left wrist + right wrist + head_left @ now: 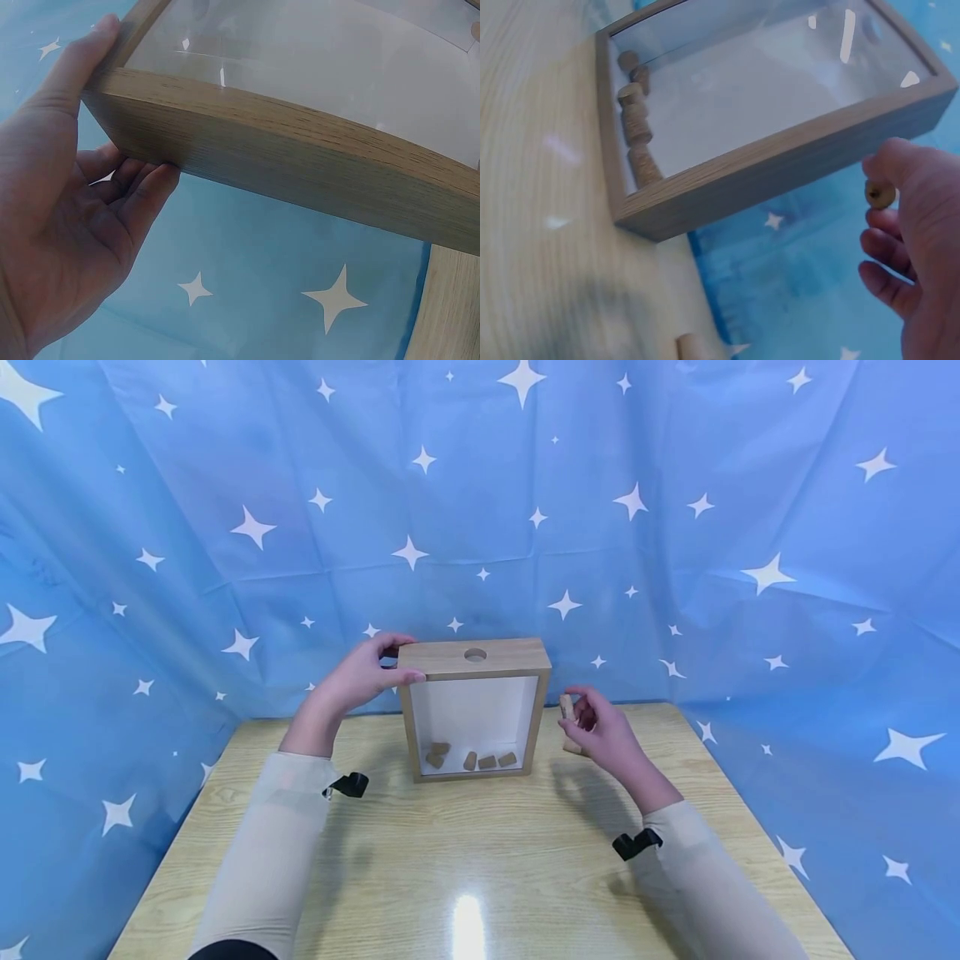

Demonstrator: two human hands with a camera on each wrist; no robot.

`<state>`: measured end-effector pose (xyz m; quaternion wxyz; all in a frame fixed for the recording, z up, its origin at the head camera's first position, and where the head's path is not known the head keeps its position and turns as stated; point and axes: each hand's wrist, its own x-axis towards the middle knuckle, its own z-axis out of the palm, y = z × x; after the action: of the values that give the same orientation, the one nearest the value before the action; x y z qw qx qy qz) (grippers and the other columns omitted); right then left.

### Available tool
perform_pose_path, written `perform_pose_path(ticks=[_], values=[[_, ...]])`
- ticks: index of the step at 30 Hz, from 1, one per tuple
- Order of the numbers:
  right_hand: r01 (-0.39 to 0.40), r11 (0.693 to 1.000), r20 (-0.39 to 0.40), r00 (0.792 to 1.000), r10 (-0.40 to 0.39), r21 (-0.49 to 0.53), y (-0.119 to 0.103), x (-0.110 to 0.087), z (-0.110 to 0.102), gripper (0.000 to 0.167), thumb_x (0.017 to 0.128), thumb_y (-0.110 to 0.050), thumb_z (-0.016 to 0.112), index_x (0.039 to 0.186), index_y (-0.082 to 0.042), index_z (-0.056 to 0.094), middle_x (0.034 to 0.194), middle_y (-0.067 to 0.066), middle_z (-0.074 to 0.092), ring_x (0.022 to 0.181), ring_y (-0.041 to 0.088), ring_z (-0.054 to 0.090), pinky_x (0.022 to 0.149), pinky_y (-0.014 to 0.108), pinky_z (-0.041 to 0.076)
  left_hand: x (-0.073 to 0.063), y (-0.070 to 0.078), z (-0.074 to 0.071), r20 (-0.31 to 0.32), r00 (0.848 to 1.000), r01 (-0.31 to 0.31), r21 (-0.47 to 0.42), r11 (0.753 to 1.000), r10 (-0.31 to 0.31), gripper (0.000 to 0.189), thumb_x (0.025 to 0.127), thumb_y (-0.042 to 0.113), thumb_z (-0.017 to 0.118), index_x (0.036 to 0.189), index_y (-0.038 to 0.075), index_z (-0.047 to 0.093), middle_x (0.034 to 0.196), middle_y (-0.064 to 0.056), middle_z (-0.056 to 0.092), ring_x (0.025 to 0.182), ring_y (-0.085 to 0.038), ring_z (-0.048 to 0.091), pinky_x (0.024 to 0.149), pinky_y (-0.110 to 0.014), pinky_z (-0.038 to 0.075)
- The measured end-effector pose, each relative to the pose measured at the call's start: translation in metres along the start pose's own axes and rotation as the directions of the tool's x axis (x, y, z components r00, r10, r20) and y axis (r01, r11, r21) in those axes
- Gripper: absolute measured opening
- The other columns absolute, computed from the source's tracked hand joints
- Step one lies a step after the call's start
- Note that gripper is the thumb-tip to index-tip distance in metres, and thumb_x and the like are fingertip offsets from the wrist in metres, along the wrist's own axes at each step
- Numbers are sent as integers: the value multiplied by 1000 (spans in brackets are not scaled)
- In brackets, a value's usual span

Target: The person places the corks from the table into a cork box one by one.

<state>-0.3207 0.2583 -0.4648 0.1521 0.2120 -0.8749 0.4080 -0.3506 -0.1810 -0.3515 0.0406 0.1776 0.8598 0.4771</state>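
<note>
A wooden box frame (538,727) with a clear front stands upright on the table, a round hole (476,655) in its top. Several corks (487,762) lie along its bottom inside. My left hand (358,675) grips the frame's upper left corner, thumb in front and fingers behind; the left wrist view shows the fingertips (161,176) at the back edge. To the right of the frame, my right hand (603,731) pinches a cork (566,706) between thumb and fingers, held above the table. Another cork (692,346) sits on the table below that hand, partly hidden in the head view.
The light wooden table (405,860) reaches back to a blue curtain (480,510) with white stars, which hangs close behind the frame. Dark straps with small devices (637,843) are on both wrists.
</note>
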Motion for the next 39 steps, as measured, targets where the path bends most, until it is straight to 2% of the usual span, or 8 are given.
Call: perform_pose_path(ticks=[5,9,14,20,26,32,39], values=[[40,997,-52,998,-36,59,-7,5,-4,49,104,-4,76,149,-10,59,96,8,64,78,22,60,66,28,49,0,-1,0,0,1000,4,0,1000,-4,79,95,44,90,160,15,55,147,-13,60,134,-34,59,106,-55,53],[48,994,-83,996,-40,94,-12,8,-6,47,106,-6,76,150,-12,59,93,11,64,78,23,59,67,28,48,1,-2,1,-2,1000,5,-2,1000,-5,79,95,44,91,159,15,55,147,-13,60,133,-34,59,109,-55,52],[36,992,-111,994,-23,120,-18,10,-7,45,106,-9,77,147,-13,60,94,11,67,80,25,61,68,27,49,2,-3,1,-5,1000,3,-7,1000,-3,78,95,43,91,158,15,56,146,-13,60,132,-34,59,109,-56,52],[28,993,-161,987,-9,117,-23,15,-12,38,106,-11,77,139,-9,59,89,10,68,81,23,62,70,26,50,0,-1,1,-5,1000,3,-7,1000,-3,78,95,42,91,159,15,55,147,-13,60,133,-34,59,110,-56,52],[33,987,-203,979,0,159,-33,21,-20,36,106,-11,78,136,-7,60,95,12,70,88,22,63,77,26,51,0,-1,2,-5,1000,-3,-7,1000,3,77,95,42,91,159,15,56,146,-12,61,132,-34,59,109,-56,52],[58,979,-263,965,-5,194,-45,30,-29,36,104,-7,79,135,-4,63,99,14,72,89,18,64,80,22,51,0,0,1,-7,1000,-3,-2,1000,3,78,96,42,90,159,14,55,147,-14,60,134,-36,58,110,-57,52],[117,968,-349,936,-34,221,-60,43,-36,34,101,4,79,131,5,63,99,21,71,86,16,63,81,25,51,1,0,1,-5,1000,0,-3,1000,0,77,96,42,90,159,14,55,148,-14,59,134,-36,58,110,-57,52]])
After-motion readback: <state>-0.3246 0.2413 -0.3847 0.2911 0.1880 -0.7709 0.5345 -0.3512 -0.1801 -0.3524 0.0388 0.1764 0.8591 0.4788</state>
